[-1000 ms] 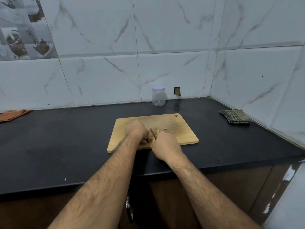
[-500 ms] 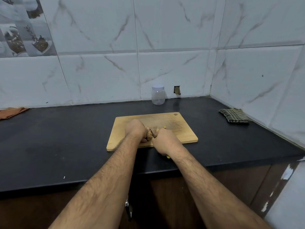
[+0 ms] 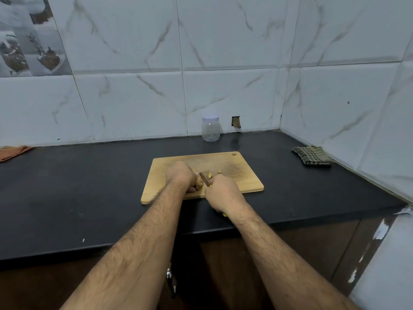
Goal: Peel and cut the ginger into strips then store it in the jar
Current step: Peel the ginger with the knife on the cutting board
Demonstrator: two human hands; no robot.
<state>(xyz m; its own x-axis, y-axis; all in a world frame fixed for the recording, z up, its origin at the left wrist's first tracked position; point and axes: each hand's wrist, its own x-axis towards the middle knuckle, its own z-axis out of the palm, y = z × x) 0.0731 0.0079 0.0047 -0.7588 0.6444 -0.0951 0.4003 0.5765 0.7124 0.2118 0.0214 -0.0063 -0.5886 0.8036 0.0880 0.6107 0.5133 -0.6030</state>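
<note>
A wooden cutting board (image 3: 241, 175) lies on the black counter. My left hand (image 3: 180, 176) grips a knobbly piece of ginger (image 3: 199, 181) on the board. My right hand (image 3: 222, 193) grips a knife, whose dark blade (image 3: 204, 178) rests against the ginger's right side; a bit of yellow handle (image 3: 224, 215) shows below the wrist. A few small yellow cut pieces (image 3: 210, 174) lie on the board beyond the blade. The clear plastic jar (image 3: 210, 128) with a white lid stands upright at the back wall.
A folded green checked cloth (image 3: 311, 155) lies at the right by the wall corner. An orange cloth (image 3: 13, 151) sits at the far left edge. The counter's front edge (image 3: 89, 247) runs below my forearms, with dark cabinet doors underneath.
My right hand drew the knife a little back toward me and then forward again against the ginger. My left hand has kept its hold on the ginger.
</note>
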